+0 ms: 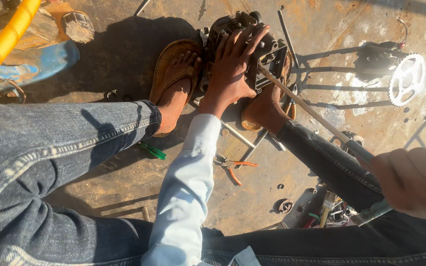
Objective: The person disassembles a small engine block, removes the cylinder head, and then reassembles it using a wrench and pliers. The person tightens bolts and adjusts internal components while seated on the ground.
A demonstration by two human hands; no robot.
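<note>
Right hand (pixel 415 180) blurred, partly cut off

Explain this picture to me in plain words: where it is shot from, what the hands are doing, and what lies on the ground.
The one camera sits on a seated person's head and looks down over their jeans-clad legs. The left hand presses flat on a dark metal engine part wedged between the sandalled feet. The right hand, blurred near the lens, grips the handle of a long rod-like tool whose far end meets that part. On the rusty metal floor lie orange-handled pliers, a green-handled tool and a white sprocket.
</note>
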